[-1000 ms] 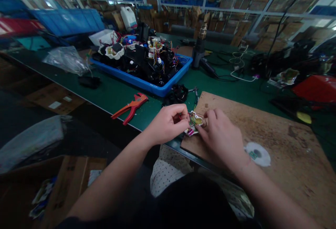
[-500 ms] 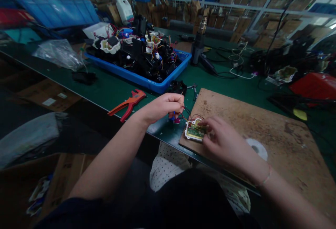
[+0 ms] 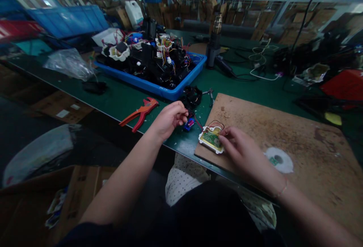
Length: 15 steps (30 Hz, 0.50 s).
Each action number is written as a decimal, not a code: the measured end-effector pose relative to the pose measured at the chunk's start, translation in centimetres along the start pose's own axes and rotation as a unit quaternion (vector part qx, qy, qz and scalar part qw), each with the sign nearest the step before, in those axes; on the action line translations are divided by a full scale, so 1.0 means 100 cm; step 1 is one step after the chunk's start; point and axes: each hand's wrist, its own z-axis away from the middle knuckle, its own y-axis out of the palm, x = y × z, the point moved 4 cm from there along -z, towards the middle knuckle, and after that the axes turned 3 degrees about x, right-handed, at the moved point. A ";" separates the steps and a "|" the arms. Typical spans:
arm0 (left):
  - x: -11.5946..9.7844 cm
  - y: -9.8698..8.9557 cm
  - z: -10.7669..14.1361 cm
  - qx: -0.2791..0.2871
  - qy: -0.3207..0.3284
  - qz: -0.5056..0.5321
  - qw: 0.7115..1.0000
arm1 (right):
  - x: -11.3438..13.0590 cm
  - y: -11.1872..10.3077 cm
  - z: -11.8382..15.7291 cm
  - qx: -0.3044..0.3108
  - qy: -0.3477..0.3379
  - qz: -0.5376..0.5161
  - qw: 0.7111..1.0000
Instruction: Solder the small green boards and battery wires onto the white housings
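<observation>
A green circuit board in a white plastic frame lies at the near left corner of a brown wooden board. My right hand has its thumb and fingertips closed at the frame's right edge, partly covering it. Thin red, black and yellow wires come off the frame's top side. Left of it, my left hand is raised over the bench edge, its fingers curled and pinched at a thin dark wire. Just below those fingertips rests a small blue part with wire around it.
Orange-red cutters lie left of my left hand. Behind stands a blue tray heaped with black parts and wires. A heat gun stands beyond it. A white tape roll sits by my right forearm.
My left hand has moved left and slightly down, away from the frame, uncovering the blue part. The right fingers have drawn back to the frame's right edge, showing more of the circuit board.
</observation>
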 end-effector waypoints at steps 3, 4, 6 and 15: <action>0.015 0.007 -0.003 -0.037 0.008 0.055 0.998 | -0.009 0.005 0.007 -0.031 0.031 -0.077 0.996; 0.020 0.012 -0.003 -0.043 0.012 0.071 0.996 | -0.012 0.008 0.008 -0.037 0.036 -0.102 0.993; 0.028 0.025 -0.001 -0.042 0.024 0.098 0.994 | -0.017 0.013 0.009 -0.044 0.038 -0.142 0.988; 0.067 0.069 0.027 0.016 0.088 0.133 0.987 | 0.005 -0.002 0.002 -0.030 -0.049 -0.029 0.998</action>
